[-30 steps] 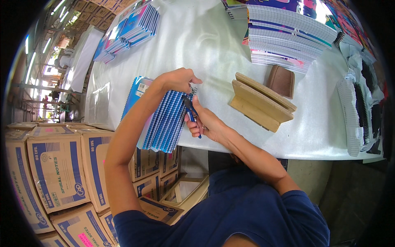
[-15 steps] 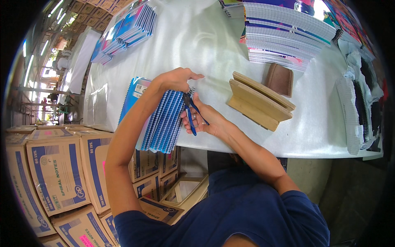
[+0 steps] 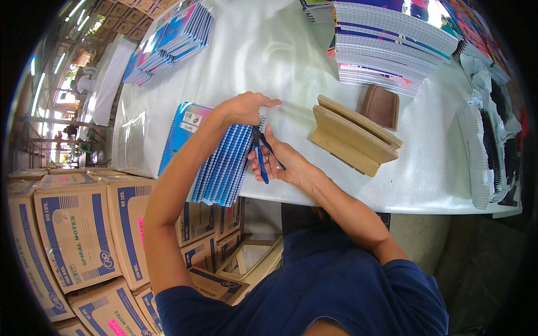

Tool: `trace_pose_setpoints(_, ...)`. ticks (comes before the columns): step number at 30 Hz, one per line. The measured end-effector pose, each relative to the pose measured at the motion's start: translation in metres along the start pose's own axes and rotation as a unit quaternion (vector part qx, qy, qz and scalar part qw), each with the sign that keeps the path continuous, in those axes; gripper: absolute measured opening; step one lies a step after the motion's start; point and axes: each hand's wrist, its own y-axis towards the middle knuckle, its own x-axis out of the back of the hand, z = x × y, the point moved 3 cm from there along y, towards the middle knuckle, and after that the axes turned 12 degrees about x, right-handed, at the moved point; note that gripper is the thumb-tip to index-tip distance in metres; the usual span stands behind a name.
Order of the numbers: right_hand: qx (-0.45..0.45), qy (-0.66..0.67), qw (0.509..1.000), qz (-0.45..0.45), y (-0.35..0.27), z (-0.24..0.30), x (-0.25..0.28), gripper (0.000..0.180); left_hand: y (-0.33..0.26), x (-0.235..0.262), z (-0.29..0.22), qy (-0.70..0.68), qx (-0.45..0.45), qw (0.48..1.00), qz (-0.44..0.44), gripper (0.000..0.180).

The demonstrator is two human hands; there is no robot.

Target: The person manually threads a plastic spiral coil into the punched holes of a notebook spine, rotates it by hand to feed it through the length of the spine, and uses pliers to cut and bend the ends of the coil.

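White-covered table, cardboard boxes stacked on my left, contents hidden.
My left hand presses down the blue spiral notebook stack at the table's near edge; right hand grips blue-handled pliers at its wire.

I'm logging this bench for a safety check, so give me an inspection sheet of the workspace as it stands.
Surface: white covered table, wrinkled, bare in the middle.
Job's things: fanned stack of blue spiral notebooks overhanging the near edge; blue-handled pliers at the spirals.
Clutter: wooden block jig; brown pad; tall notebook stacks at the far side; another notebook pile far left; loose spiral wire and scraps at the right.
Grippers: left hand pressing on the stack's top; right hand gripping the pliers.
Cables: nothing seen.
Surroundings: printed cardboard cartons stacked beside the table; open building structure beyond, far left.
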Motion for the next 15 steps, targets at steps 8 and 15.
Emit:
trace_pose_setpoints(8, -0.008, -0.018, 1.0, 0.004, -0.002, -0.002, 0.0, 0.082, 0.002, -0.011, 0.005, 0.069, -0.014, 0.995, -0.076, 0.08)
trace_pose_setpoints(15, -0.007, -0.01, 1.0, -0.012, 0.005, 0.006, 0.003, 0.082, 0.001, -0.009, 0.003, 0.028, 0.003, 0.998, -0.057, 0.081)
